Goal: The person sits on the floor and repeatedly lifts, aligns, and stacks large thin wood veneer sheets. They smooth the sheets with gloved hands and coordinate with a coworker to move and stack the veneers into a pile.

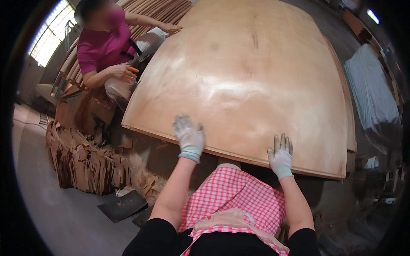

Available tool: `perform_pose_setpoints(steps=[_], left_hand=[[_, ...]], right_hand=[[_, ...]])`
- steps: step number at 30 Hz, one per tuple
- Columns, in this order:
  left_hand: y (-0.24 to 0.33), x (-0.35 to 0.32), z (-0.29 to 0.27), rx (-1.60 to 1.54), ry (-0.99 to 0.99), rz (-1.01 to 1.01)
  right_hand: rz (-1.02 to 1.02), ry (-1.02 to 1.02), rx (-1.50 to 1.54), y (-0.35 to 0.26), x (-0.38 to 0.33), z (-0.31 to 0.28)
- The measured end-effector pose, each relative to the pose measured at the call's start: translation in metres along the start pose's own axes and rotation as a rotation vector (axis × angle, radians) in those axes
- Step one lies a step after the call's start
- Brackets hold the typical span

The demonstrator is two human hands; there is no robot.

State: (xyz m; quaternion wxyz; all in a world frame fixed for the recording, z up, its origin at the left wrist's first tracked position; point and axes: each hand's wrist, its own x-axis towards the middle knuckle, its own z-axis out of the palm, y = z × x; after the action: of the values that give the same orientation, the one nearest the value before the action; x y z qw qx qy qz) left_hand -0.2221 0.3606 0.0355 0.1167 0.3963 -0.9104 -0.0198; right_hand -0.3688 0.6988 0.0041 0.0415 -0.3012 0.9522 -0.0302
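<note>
A large, pale brown wood veneer sheet (239,102) lies across a broad stack in front of me, its near edge running past my waist. My left hand (188,135), in a white work glove with grey-stained fingertips, rests on the sheet near that edge, fingers stretched out. Farther right, my right hand (281,154) wears a similar glove and lies flat over the edge with its fingers spread. Neither hand grips anything. Light glares off the middle of the sheet, and faint dark streaks mark its far half.
At the left a co-worker in a magenta shirt (100,47) has one hand at the sheet's side and an orange-handled tool (133,69) near the other. Bundled veneer scraps (87,164) stand on the floor, lower left. A plastic-wrapped stack (370,85) is at the right.
</note>
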Motion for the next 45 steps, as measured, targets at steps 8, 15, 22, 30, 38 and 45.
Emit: perform_pose_setpoints(steps=[8, 15, 22, 30, 38, 45], left_hand=[[-0.048, 0.01, 0.02, -0.067, -0.154, -0.04], [-0.167, 0.06, 0.015, 0.031, 0.144, -0.272], [-0.224, 0.077, 0.031, 0.063, -0.082, -0.389], [-0.297, 0.112, 0.046, 0.202, -0.052, -0.481], [-0.255, 0.117, 0.01, 0.315, 0.001, -0.498], [0.084, -0.014, 0.008, -0.146, -0.029, 0.418]], right_hand=[[-0.023, 0.045, -0.029, 0.019, 0.003, 0.005], [-0.035, 0.047, -0.054, 0.02, 0.0, 0.007], [-0.048, 0.036, -0.069, 0.024, -0.002, 0.015], [-0.039, 0.056, -0.059, 0.025, 0.004, 0.014], [-0.003, 0.055, -0.047, 0.019, 0.005, 0.005], [0.012, 0.067, -0.048, 0.022, 0.001, 0.009]])
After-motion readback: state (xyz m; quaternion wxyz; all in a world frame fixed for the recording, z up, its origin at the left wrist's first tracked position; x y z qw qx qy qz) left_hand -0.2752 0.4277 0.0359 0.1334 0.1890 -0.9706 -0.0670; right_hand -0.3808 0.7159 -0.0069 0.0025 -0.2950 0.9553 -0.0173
